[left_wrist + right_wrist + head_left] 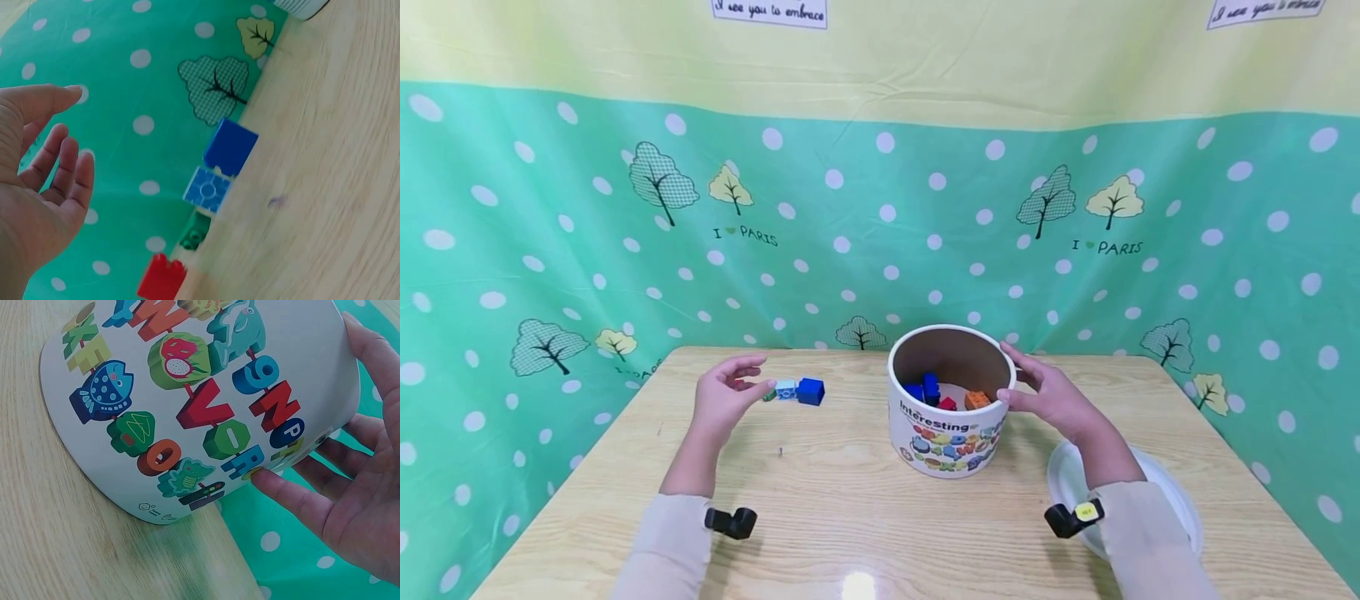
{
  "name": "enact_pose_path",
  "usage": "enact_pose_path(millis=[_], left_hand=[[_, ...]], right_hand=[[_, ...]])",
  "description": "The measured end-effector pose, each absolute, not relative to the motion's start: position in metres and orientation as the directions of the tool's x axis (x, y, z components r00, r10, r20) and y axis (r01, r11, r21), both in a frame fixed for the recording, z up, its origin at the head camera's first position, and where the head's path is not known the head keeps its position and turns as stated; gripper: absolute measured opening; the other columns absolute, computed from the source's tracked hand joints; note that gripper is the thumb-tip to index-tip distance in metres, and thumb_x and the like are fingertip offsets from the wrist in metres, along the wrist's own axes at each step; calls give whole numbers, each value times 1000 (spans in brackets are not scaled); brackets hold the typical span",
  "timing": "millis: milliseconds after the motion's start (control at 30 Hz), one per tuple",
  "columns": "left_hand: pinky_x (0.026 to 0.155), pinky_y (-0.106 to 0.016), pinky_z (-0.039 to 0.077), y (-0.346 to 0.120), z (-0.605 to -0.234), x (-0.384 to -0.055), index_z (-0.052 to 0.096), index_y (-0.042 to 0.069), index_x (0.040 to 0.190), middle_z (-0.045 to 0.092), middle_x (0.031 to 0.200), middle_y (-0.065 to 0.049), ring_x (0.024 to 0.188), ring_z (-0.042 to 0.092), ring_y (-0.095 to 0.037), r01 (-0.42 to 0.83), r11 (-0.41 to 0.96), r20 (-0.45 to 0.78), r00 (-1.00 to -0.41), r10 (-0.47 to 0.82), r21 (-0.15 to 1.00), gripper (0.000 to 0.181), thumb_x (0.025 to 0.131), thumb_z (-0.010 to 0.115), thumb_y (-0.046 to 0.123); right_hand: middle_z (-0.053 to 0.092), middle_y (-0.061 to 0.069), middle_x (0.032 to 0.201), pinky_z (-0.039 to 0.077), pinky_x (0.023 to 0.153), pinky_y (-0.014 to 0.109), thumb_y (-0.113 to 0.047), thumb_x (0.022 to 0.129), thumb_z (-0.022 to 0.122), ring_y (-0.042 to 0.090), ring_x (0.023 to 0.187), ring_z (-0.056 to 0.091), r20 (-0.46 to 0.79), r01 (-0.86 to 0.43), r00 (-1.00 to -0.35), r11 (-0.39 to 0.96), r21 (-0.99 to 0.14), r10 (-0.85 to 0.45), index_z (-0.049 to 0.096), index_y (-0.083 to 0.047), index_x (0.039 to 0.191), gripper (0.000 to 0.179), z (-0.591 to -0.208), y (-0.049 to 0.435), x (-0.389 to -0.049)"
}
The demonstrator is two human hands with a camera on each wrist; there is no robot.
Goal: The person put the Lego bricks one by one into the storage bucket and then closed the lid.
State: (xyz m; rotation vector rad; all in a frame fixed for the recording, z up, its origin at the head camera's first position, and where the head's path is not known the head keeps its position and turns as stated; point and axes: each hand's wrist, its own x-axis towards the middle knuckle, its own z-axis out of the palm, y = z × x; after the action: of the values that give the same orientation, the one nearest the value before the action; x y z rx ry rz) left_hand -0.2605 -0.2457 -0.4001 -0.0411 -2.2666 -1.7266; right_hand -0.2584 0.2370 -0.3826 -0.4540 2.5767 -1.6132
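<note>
My left hand (721,402) hovers at the left with relaxed, parted fingers and nothing between them. Close by, a row of toy building blocks lies along the table's back edge: a red block (162,277), a green block (194,231), a light blue block (207,189) and a dark blue block (232,147). In the head view that hand partly covers the red and green ones. My right hand (1058,402) holds the right side of a white printed bucket (951,446), thumb and fingers spread round its wall near the rim. Inside sit blue blocks, a red one and an orange block (977,400).
A round white lid (1066,473) lies on the wooden table (850,525) at the right, partly under my right forearm. Behind the table hangs a green dotted curtain (820,275). A small dark mark (780,452) shows on the tabletop.
</note>
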Motion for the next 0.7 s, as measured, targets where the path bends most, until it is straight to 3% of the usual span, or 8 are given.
enact_pose_path(millis=[400,700], left_hand=[[80,-18,53,-286,-423,-262,61,5,128,57,122,-14,112,56,-32,134,293,204,-953,-223,947,53,82,80,23],[79,-11,50,-318,-435,-268,60,6,131,55,126,-5,120,47,-30,56,316,153,-944,-294,947,52,84,79,21]], right_hand=[[29,16,156,38,100,62,-37,88,73,44,140,26,98,-214,-956,426,-879,-277,23,-25,156,85,-381,236,-259],[27,15,157,40,100,61,-33,89,73,44,139,27,105,-223,-950,405,-887,-293,23,-23,157,85,-381,236,-257]])
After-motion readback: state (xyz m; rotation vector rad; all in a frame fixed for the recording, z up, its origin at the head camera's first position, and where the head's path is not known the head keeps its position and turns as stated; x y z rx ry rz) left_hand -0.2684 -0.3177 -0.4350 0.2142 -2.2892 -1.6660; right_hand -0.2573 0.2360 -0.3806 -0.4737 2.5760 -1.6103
